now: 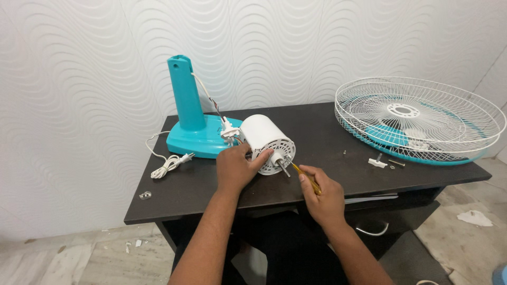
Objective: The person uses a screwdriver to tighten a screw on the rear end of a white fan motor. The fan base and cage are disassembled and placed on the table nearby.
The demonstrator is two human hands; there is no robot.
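The white fan motor [266, 141] is found lying on its side on the dark tabletop [317, 132], its shaft pointing toward the person. All positions are given from this motor.

The left hand [235, 168] is pressed against the motor's near face, fingers curled on the vented end; its grip is clenched on the housing. The right hand [323, 194], just in front and to the right, is closed around a yellow-handled screwdriver [303, 176], whose tip is set at the motor's front plate beside the shaft.

Directly behind the motor a teal fan stand [191, 124] is noted, joined to it by thin wires. A coiled white power cord [169, 163] lies to the left. Well to the right, a white wire fan guard [417, 119] and loose screws [393, 164] are recorded.

Risks, as judged: the round housing could roll under tool pressure; the tip could slip toward the steadying fingers; the wires could be strained if the motor is turned; loose screws near the edge could be lost.
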